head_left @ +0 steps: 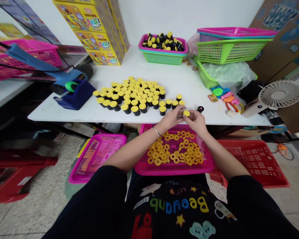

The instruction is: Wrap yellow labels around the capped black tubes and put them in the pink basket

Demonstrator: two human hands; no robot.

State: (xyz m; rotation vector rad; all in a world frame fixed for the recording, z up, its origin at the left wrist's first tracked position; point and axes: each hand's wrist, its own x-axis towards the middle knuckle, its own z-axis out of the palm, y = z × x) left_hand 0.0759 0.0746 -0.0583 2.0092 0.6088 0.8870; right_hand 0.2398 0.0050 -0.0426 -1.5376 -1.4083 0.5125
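At the table's front edge, my left hand (173, 117) and my right hand (197, 121) meet around a small yellow-topped piece (186, 113). Fingers of both hands are closed on it, and what lies under its round yellow top is hidden. Close to my right fingers lies a black cylinder (200, 109) on its side, with a pinkish end. To the left of my hands stand several black cylinders with yellow caps (139, 94), upright in a dense group. Below my wrists, a pink basket (174, 170) holds many yellow ring-shaped pieces (159, 154).
A green and pink basket (163, 57) of black-and-yellow cylinders stands at the back. Stacked baskets (221, 51) and a white fan (280, 94) are on the right. A blue tape dispenser (76, 94) and yellow boxes (99, 43) stand left. Pink (77, 171) and red (271, 172) baskets flank me below.
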